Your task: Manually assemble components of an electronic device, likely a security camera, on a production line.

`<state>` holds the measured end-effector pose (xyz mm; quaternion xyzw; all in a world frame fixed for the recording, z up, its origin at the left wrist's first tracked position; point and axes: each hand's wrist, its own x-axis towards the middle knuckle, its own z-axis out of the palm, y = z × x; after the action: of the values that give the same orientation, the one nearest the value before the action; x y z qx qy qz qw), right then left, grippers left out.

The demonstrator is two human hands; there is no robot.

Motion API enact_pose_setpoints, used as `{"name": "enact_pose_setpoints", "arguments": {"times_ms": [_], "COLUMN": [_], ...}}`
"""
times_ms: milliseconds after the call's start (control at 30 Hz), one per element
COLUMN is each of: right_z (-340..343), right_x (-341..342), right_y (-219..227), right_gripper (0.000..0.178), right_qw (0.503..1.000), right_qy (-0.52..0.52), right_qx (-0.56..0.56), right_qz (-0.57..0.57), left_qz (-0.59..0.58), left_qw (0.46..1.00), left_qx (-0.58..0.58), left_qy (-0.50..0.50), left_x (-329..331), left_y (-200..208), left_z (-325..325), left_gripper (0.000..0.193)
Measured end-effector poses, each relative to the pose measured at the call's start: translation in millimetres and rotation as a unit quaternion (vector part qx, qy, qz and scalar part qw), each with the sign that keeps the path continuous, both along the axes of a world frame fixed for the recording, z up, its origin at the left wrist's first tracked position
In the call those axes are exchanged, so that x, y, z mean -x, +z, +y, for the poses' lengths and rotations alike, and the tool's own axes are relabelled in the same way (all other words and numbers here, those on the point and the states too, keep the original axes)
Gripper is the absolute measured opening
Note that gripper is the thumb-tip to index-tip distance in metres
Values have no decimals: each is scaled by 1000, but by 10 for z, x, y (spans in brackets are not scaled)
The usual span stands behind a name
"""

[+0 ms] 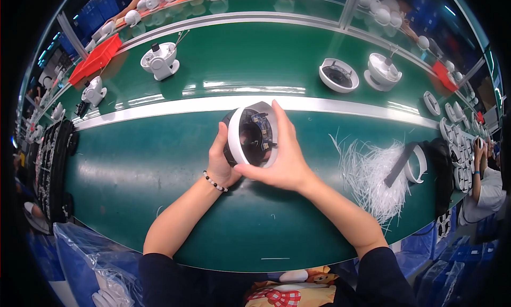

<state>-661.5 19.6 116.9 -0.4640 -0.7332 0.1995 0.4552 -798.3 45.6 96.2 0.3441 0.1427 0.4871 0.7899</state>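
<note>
Above the green worktable [122,179], both hands hold a round camera housing [234,142]. It has a white rim and a black inside, where a small circuit board shows. My left hand [219,160] closes round its left side, the thumb along the outer edge and the other fingers mostly hidden behind. On the other side my right hand [285,160] grips the white rim, fingers reaching up along it and thumb at the bottom. A beaded bracelet [215,182] circles my left wrist.
A pile of thin white plastic strips [367,174] lies right, beside a white ring [418,166]. Beyond the metal edge, a green belt [250,51] carries white camera bodies [162,67] and a black-centred housing [339,75]. Stacked black trays [53,168] stand left. Another person [481,190] works far right.
</note>
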Motion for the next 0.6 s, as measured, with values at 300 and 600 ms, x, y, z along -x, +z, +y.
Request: {"name": "enact_pose_setpoints", "arguments": {"times_ms": [300, 600], "right_z": [72, 48], "right_x": [209, 311], "right_y": [22, 20], "right_gripper": [117, 116], "right_qw": [998, 993], "right_qy": [-29, -45], "right_qx": [54, -21], "right_qz": [9, -104], "left_qz": [12, 14], "left_qw": [999, 1000], "left_qx": [-37, 20], "left_qy": [-1, 6], "left_x": [101, 235], "left_y": [-12, 15], "left_z": [-14, 20], "left_gripper": [81, 76]}}
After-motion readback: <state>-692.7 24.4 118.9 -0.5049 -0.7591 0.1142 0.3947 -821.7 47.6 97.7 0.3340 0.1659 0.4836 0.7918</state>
